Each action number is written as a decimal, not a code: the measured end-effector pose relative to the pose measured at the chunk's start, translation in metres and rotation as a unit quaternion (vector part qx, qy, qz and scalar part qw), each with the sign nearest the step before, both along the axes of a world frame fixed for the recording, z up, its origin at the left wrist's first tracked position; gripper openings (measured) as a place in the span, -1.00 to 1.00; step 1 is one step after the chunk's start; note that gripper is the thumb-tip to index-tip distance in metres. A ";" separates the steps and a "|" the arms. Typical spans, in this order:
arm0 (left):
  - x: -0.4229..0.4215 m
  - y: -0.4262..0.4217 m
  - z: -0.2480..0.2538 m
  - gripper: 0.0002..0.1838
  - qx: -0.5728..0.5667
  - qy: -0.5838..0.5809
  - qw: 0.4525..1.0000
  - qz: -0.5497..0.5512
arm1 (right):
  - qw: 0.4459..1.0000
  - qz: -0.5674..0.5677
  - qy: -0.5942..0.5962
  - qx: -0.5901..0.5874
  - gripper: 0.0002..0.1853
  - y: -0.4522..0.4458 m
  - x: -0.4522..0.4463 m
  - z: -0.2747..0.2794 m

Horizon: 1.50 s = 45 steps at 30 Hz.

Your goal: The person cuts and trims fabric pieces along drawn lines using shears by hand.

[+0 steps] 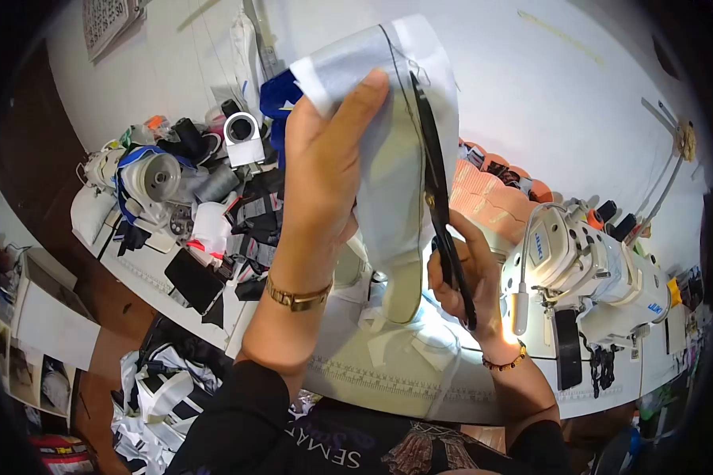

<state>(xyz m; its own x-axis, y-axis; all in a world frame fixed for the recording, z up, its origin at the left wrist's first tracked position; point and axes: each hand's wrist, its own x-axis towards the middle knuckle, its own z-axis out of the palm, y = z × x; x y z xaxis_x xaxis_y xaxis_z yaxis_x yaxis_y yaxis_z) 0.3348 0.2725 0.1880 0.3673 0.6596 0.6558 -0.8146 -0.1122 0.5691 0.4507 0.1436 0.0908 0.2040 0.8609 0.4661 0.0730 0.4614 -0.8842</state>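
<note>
My left hand [333, 150] grips a piece of pale grey and white fabric [388, 190], its thumb pressed flat on the front and the other fingers hidden behind. A dark seam line runs down the cloth, with loose thread near the top. In my right hand [471, 273] is a pair of black scissors [432, 166], fingers wrapped round the handles. The blades point upward along the right side of the seam, close against the fabric. Whether the blades are parted is hard to make out. The fabric's lower end hangs over the lit tabletop.
A white sewing machine [586, 269] stands at the right, with a small lamp [520, 309] beside it. Another machine [146, 178] and piled dark fabric pieces [257, 226] are at the left. Peach trays [491, 194] sit along the wall. White scraps [166, 392] lie below the table's left edge.
</note>
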 end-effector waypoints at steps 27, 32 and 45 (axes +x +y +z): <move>0.000 -0.007 -0.015 -0.81 -0.021 0.020 1.000 -0.011 | 1.000 -0.003 0.020 0.010 0.05 -0.004 -0.008 -0.009; -0.002 -0.001 -0.015 -0.81 -0.030 0.021 0.999 -0.040 | 1.000 -0.021 -0.005 0.007 0.00 -0.002 -0.007 -0.012; 0.011 -0.018 -0.018 -0.80 -0.075 0.003 0.997 -0.036 | 0.997 0.009 0.079 0.007 -0.04 -0.005 -0.005 -0.009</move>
